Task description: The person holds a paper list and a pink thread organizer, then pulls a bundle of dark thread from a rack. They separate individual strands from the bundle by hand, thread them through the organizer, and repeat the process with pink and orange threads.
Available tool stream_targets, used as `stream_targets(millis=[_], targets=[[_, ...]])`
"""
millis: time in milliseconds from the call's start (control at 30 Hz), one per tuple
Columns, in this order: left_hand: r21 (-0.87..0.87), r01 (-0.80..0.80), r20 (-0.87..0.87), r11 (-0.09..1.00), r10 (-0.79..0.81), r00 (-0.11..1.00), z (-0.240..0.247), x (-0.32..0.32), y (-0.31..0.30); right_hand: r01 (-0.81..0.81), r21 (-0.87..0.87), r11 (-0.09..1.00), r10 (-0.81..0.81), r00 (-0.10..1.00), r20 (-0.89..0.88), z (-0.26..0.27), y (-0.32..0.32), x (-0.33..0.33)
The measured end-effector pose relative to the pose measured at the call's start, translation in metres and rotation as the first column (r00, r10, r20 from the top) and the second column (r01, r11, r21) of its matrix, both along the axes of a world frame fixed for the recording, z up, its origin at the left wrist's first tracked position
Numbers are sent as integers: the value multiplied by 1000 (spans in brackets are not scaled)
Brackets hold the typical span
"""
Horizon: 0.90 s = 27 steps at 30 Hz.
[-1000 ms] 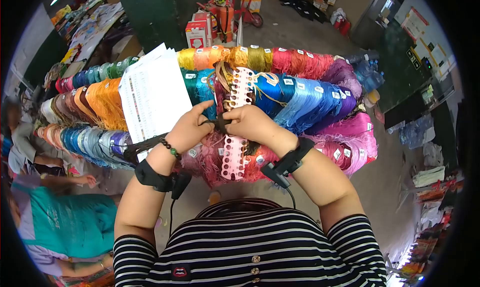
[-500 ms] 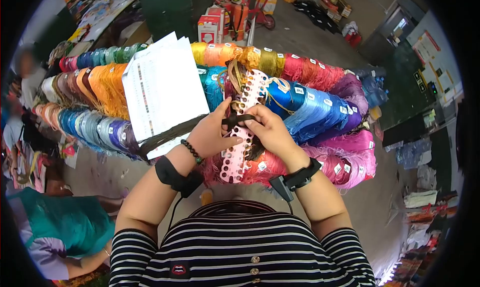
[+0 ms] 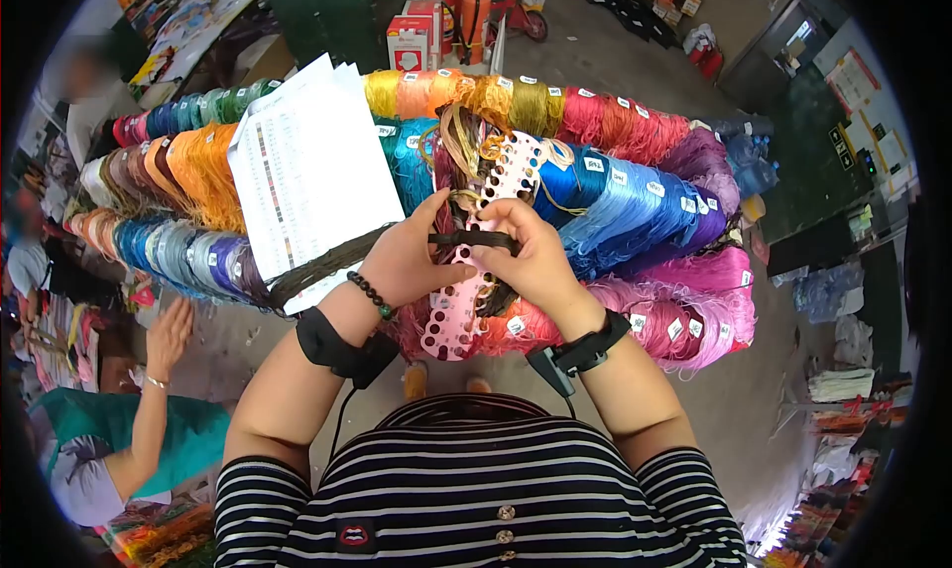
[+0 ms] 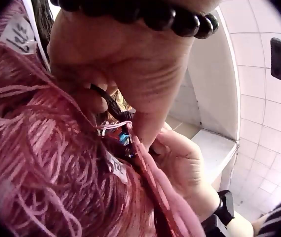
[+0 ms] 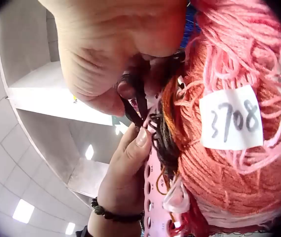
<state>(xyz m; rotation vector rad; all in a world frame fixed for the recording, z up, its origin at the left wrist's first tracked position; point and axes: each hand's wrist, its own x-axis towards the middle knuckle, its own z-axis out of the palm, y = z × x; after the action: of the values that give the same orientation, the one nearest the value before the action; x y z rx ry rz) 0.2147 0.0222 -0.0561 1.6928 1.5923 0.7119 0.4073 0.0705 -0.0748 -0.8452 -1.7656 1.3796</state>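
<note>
A long skein of dark brown embroidery thread (image 3: pixel 337 261) runs from the left, under my left hand (image 3: pixel 405 259), and on to my right hand (image 3: pixel 535 256). My left hand grips the skein, its thumb over the pink card. With thumb and curled fingers, my right hand pinches the looped end of the dark thread (image 5: pixel 135 101). Under both hands lies a pink perforated thread card (image 3: pixel 451 320), tilted, with thread tufts tied in its holes. The right wrist view shows the card's numbered holes and a dark tuft (image 5: pixel 165 143) hanging from it.
Rows of coloured thread hanks with number labels surround the card, including blue hanks (image 3: pixel 615 216), orange ones (image 3: pixel 208 171) and a coral hank labelled 3708 (image 5: pixel 229 182). Printed paper sheets (image 3: pixel 317 181) lie left of my hands. Another person's raised hand (image 3: pixel 171 340) shows at lower left.
My hands, close together at first, have drawn apart, with the dark thread now stretched between them over the card. The person at left has raised a hand.
</note>
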Motion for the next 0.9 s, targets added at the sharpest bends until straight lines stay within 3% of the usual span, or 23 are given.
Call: stream_targets(millis=[67, 133, 267, 400, 500, 567, 633, 667, 767, 833, 900], targets=[[5, -4, -12, 1000, 4, 1000, 4, 3, -1, 13, 278, 960, -51, 990, 129, -1, -1, -2], [65, 10, -55, 998, -6, 998, -3, 2, 0, 15, 576, 818, -155, 968, 196, 0, -2, -9], [189, 62, -151, 980, -33, 988, -5, 2, -2, -62, 726, 685, -298, 885, 357, -6, 0, -20], [54, -10, -149, 999, 18, 989, 21, -5, -13, 22, 674, 738, -302, 905, 301, -3, -2, -25], [209, -169, 11, 963, 171, 985, -9, -47, -13, 25, 632, 774, -306, 890, 340, 0, -6, -24], [215, -265, 28, 940, 265, 964, -1, -83, -20, 30, 584, 811, -286, 892, 351, -2, -6, -24], [167, -291, -52, 942, 303, 952, 6, -103, -25, 25, 560, 828, -283, 881, 379, -3, -5, -23], [240, -362, -119, 901, 397, 910, 5, -100, -28, 16, 560, 828, -290, 867, 404, -3, -6, -22], [654, -121, -345, 747, 437, 831, 2, -68, -23, 31, 586, 810, -287, 891, 351, 5, -7, -20], [423, -81, -206, 902, 183, 961, 14, -24, -20, 69, 546, 835, -250, 931, 264, 10, -16, -16], [437, 53, -248, 898, 64, 967, -12, -11, -6, 146, 455, 878, -239, 959, 153, 17, -23, -3]])
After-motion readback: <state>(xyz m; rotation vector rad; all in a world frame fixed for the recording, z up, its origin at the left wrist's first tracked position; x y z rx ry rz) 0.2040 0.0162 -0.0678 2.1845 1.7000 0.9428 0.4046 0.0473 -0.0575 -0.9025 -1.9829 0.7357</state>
